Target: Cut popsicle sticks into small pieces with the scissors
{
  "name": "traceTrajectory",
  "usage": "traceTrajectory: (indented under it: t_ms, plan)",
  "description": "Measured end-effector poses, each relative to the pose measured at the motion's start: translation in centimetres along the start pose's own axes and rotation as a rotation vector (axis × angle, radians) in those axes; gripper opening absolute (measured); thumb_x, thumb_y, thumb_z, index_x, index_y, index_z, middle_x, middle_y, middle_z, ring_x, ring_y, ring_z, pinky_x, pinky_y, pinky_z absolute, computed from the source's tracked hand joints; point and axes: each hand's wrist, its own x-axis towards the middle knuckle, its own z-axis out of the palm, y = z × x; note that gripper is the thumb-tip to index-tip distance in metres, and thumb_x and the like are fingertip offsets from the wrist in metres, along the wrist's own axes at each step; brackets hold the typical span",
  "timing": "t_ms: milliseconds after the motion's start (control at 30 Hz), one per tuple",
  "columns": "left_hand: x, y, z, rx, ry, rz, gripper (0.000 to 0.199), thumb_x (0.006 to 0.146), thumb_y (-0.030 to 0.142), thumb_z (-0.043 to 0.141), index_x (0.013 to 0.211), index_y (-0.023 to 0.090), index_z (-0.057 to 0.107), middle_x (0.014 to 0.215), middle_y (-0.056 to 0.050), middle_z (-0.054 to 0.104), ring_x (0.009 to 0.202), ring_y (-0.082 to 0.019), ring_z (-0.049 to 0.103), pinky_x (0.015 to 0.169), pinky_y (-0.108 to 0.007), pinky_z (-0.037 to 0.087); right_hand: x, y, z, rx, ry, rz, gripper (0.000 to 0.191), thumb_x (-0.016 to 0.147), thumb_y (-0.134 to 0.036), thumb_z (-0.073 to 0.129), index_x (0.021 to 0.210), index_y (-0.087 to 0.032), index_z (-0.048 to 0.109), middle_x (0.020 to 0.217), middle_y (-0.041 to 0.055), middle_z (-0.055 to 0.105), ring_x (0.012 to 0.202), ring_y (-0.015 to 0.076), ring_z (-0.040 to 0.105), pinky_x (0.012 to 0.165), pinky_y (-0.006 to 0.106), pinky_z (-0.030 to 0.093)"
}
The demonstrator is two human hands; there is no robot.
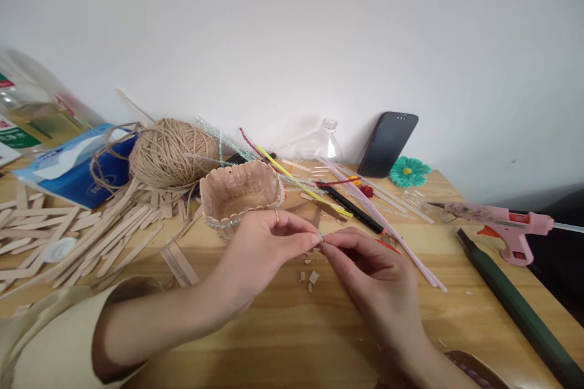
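Observation:
My left hand [269,249] and my right hand [369,273] meet fingertip to fingertip over the table. Both pinch something small between thumb and forefinger; it is too small and hidden to name. Just behind my left hand stands a small basket [241,194] of wooden sticks with a glittery strand round its outside. Tiny cut wood pieces [313,278] lie on the table [283,328] below the fingertips. Behind my right hand lie a black-handled tool [351,206], a yellow pipe cleaner [303,185] and pale pink straws [387,225].
Left: a twine ball [171,152], a blue tissue pack [91,164], a bottle [41,121] and many wooden sticks [123,231]. Back: a cut clear bottle [319,143], a phone [387,144] and a green flower [409,171]. Right: a pink glue gun [506,225] and a dark green bar [515,304].

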Motion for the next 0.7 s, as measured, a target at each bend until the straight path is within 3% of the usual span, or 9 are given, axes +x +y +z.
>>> traceTrajectory:
  t_ms: [167, 500, 700]
  plan:
    - [-0.05, 0.15, 0.07, -0.001, -0.016, -0.017, 0.008, 0.064, 0.025, 0.07, 0.067, 0.018, 0.071, 0.067, 0.0, 0.069, 0.064, -0.012, 0.056, 0.061, -0.021, 0.044, 0.21, 0.03, -0.15, 0.111, -0.003, 0.098, 0.004, 0.074, -0.025, 0.066, 0.072, -0.025, 0.07, 0.068, -0.0031, 0.068, 0.059, 0.0113, 0.057, 0.053, 0.018, 0.045]
    - [0.03, 0.15, 0.05, 0.015, -0.014, 0.007, 0.004, 0.065, 0.021, 0.069, 0.068, 0.018, 0.071, 0.066, 0.002, 0.07, 0.064, -0.01, 0.057, 0.062, -0.02, 0.044, 0.03, -0.34, -0.25, 0.05, -0.025, 0.016, 0.009, 0.077, -0.021, 0.063, 0.076, -0.026, 0.07, 0.069, -0.0043, 0.066, 0.064, 0.0107, 0.057, 0.057, 0.017, 0.044]
    - [0.02, 0.23, 0.0, 0.027, -0.013, 0.003, 0.003, 0.064, 0.02, 0.069, 0.065, 0.017, 0.069, 0.062, 0.002, 0.068, 0.061, -0.01, 0.056, 0.059, -0.02, 0.043, 0.26, 0.05, -0.25, 0.191, -0.04, 0.08, 0.008, 0.076, -0.022, 0.065, 0.074, -0.027, 0.071, 0.069, -0.0051, 0.067, 0.062, 0.0092, 0.056, 0.055, 0.015, 0.043]
